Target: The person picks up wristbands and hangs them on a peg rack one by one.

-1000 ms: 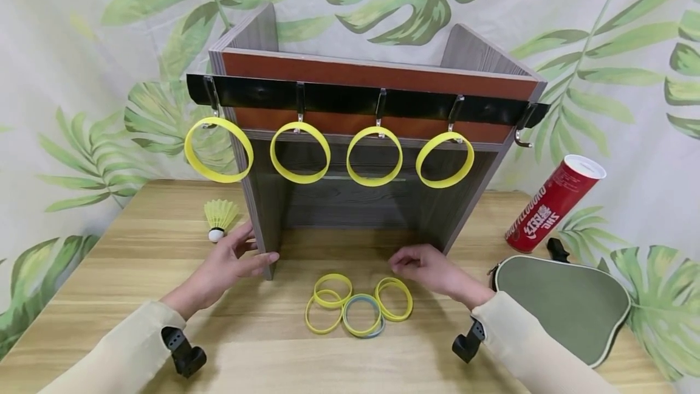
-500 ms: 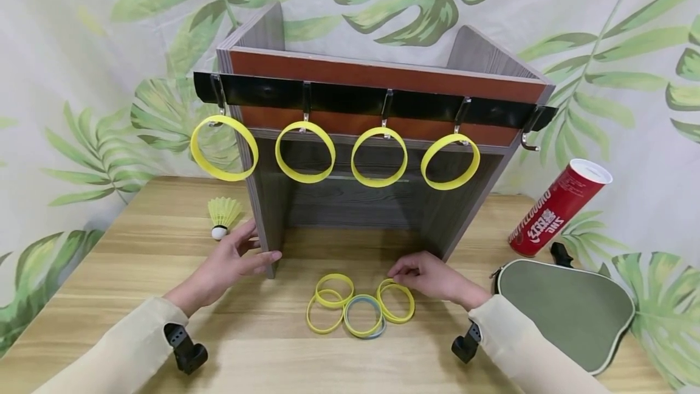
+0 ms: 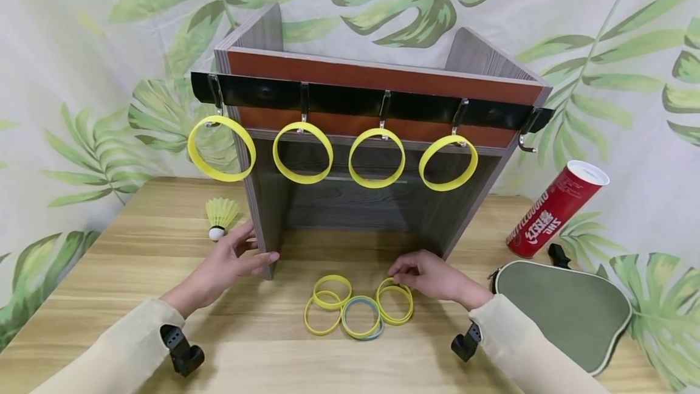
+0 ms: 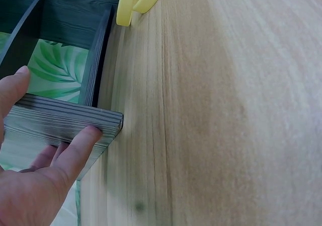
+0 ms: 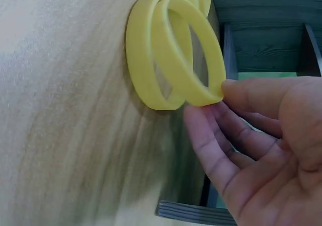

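Observation:
My right hand [image 3: 432, 275] pinches a yellow wristband [image 5: 170, 57] at its edge between thumb and fingers. That band is tilted up against a second yellow wristband [image 5: 137, 50] on the table. To their left lie a few more yellow wristbands [image 3: 323, 334] and a blue one [image 3: 375, 336], partly under a yellow band. My left hand [image 3: 235, 260] grips the lower front edge of the left side panel [image 4: 60, 120] of a grey wooden shelf [image 3: 257, 224], thumb on one face and fingers on the other.
A black rail [image 3: 344, 95] with metal hooks crosses the shelf's front; several yellow wristbands [image 3: 302, 180] hang there. The far-right hook [image 3: 526, 146] is bare. A yellow shuttlecock [image 3: 221, 214] lies left, a red tube [image 3: 555, 211] and green case [image 3: 563, 312] right.
My right hand has come down slightly onto the right-hand pair of wristbands and now pinches the upper one, its far edge lifting a little. My left hand stays on the panel.

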Tool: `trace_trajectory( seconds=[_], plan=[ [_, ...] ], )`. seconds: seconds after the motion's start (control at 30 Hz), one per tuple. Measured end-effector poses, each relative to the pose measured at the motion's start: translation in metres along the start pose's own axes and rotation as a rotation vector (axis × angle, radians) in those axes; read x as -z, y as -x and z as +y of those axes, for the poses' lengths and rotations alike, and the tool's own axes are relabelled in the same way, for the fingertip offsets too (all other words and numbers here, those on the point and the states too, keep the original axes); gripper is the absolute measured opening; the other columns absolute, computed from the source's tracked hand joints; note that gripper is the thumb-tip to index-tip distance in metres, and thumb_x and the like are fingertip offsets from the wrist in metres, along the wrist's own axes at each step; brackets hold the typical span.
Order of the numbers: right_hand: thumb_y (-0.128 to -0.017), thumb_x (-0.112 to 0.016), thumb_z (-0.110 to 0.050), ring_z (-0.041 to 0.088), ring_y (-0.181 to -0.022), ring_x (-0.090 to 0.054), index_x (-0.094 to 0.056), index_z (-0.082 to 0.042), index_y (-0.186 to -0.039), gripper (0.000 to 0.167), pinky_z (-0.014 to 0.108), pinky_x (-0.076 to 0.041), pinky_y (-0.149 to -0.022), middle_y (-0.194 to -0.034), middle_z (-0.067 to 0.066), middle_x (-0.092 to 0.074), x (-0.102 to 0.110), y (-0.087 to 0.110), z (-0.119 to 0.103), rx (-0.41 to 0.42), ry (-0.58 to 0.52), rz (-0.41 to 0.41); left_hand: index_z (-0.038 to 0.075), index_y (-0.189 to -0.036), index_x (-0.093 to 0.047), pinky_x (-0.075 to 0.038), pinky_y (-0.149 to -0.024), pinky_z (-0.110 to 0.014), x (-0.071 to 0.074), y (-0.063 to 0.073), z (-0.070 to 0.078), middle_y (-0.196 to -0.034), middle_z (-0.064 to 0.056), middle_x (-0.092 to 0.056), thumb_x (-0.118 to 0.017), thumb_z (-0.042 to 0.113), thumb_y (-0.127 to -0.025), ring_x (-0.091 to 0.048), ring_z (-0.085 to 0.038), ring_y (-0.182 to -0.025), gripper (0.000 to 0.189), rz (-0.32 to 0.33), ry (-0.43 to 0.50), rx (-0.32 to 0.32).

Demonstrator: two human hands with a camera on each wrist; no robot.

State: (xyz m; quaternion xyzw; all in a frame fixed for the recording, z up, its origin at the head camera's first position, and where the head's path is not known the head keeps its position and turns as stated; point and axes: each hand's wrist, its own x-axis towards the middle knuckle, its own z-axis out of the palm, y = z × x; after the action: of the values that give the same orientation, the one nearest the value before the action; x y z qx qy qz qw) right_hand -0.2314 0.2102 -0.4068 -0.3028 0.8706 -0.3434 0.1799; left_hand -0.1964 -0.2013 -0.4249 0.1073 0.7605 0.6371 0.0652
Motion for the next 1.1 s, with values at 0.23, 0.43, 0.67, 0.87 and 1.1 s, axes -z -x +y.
trace_trajectory(
  seconds=[0.23,0.43,0.67,0.87,1.1],
  plan=[
    [-0.100,-0.066,-0.007,-0.001,-0.075,-0.056,-0.076,-0.001,-0.110,0.015,0.019,-0.051,-0.068,-0.097,0.011,-0.076,0.007,0.004,-0.007,0.028,0.032,-0.097,0.015,-0.162,-0.036,-0.063,-0.087,-0.035,0.001,0.000,0.001,-0.138,-0.009,-0.058,-0.075,0.015,-0.098,-0.060,-0.013,-0.120,0.075,-0.002,-0.007,0.005],
    [-0.100,-0.065,-0.006,0.003,-0.079,-0.059,-0.076,0.000,-0.110,0.016,0.021,-0.056,-0.069,-0.093,0.009,-0.073,0.013,0.006,-0.012,-0.034,0.011,-0.200,0.017,-0.163,-0.035,-0.063,-0.087,-0.035,0.001,0.000,0.000,-0.148,-0.018,-0.051,-0.075,0.016,-0.098,-0.059,-0.015,-0.122,0.076,0.002,-0.019,0.015],
    [-0.101,-0.063,-0.006,0.011,-0.083,-0.065,-0.074,0.002,-0.111,0.017,0.030,-0.062,-0.072,-0.097,0.016,-0.073,0.020,0.015,-0.018,-0.064,-0.055,-0.221,0.015,-0.162,-0.035,-0.063,-0.087,-0.035,0.001,0.001,0.001,-0.145,-0.019,-0.052,-0.074,0.016,-0.099,-0.059,-0.014,-0.120,0.075,0.002,-0.018,0.023],
    [-0.102,-0.064,-0.008,0.014,-0.082,-0.065,-0.071,0.004,-0.113,0.018,0.035,-0.063,-0.076,-0.100,0.020,-0.070,0.029,0.025,-0.023,-0.009,-0.084,-0.197,0.013,-0.161,-0.036,-0.063,-0.086,-0.035,0.001,0.000,0.001,-0.144,-0.015,-0.054,-0.074,0.016,-0.099,-0.059,-0.013,-0.119,0.073,0.002,-0.021,0.019],
    [-0.103,-0.065,-0.009,0.016,-0.086,-0.070,-0.069,0.005,-0.115,0.019,0.036,-0.064,-0.080,-0.106,0.026,-0.070,0.039,0.033,-0.027,0.063,-0.134,-0.172,0.015,-0.161,-0.036,-0.063,-0.086,-0.036,0.000,0.000,0.002,-0.149,-0.017,-0.049,-0.075,0.017,-0.098,-0.058,-0.014,-0.121,0.075,0.005,-0.032,0.024]
  ],
)
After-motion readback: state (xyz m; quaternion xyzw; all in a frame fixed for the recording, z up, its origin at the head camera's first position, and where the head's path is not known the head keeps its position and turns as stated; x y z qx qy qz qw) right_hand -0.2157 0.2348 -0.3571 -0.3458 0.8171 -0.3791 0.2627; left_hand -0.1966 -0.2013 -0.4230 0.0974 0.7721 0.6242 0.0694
